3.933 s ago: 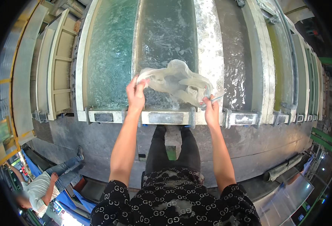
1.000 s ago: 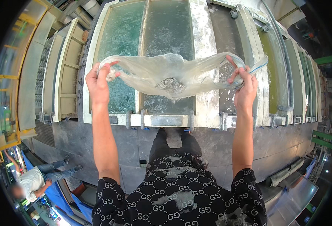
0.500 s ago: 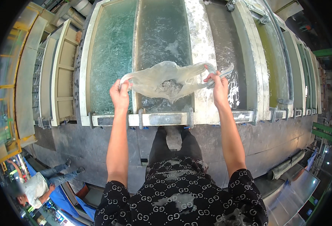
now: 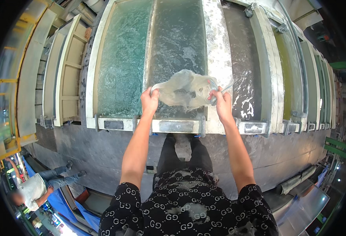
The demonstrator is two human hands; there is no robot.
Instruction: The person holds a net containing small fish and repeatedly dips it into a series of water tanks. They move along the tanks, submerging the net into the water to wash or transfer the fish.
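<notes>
Bare left hand and bare right hand grip opposite ends of a limp, translucent whitish bag, presumably keeping it spread, above the near end of a pale-walled rectangular tank of grey-green liquid

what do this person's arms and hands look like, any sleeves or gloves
The left hand and right hand are bare, with no gloves or watch visible. The forearms are uncovered too, below short black sleeves printed with a pale repeating motif and dotted lines.
</notes>
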